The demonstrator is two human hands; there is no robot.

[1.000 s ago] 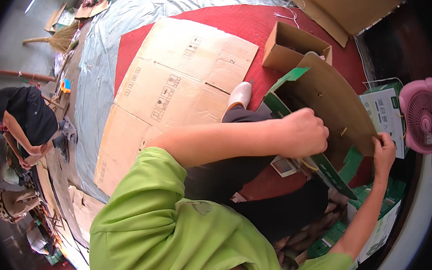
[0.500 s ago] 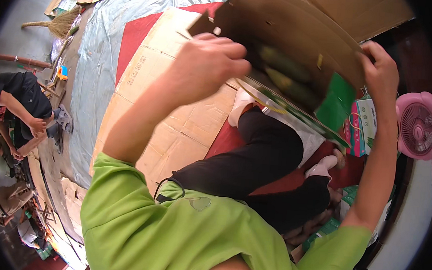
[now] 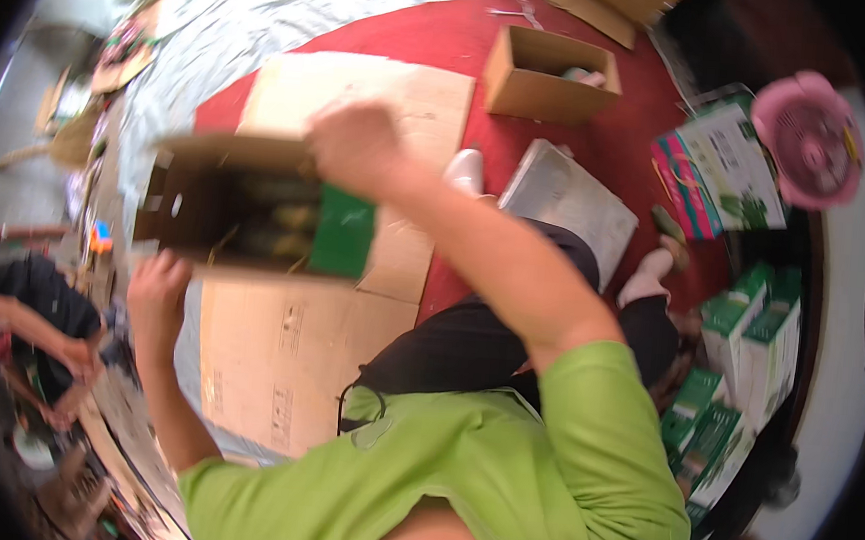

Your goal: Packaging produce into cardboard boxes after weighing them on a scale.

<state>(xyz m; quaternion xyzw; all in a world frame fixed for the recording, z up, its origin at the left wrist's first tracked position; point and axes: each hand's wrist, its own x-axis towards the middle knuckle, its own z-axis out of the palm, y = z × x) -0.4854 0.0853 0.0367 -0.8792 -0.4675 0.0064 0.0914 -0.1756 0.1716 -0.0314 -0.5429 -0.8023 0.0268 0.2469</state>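
Note:
An opened cardboard box (image 3: 188, 203) with a green panel (image 3: 343, 234) at its right end is held up in front of me on the left. Inside lie several long yellowish-green things (image 3: 291, 218), too dark and blurred to name. My left hand (image 3: 159, 276) grips the near rim close to its left corner. At the far right part of the rim, my right hand (image 3: 356, 144) is closed on the box, smeared by motion. Flattened cardboard (image 3: 276, 359) lies beneath the box on the red floor covering.
A smaller open carton (image 3: 551, 83) stands ahead. Beside my legs lies a pale flat panel (image 3: 569, 204). To the right are a pink fan (image 3: 811, 141), a pink-and-white box (image 3: 725, 170) and green-white cartons (image 3: 748, 342). Another person (image 3: 38, 318) sits at the left.
Both my hands have carried the cardboard box from the right front over to the left, above the flattened cardboard. The small carton and pale panel have come into fuller view.

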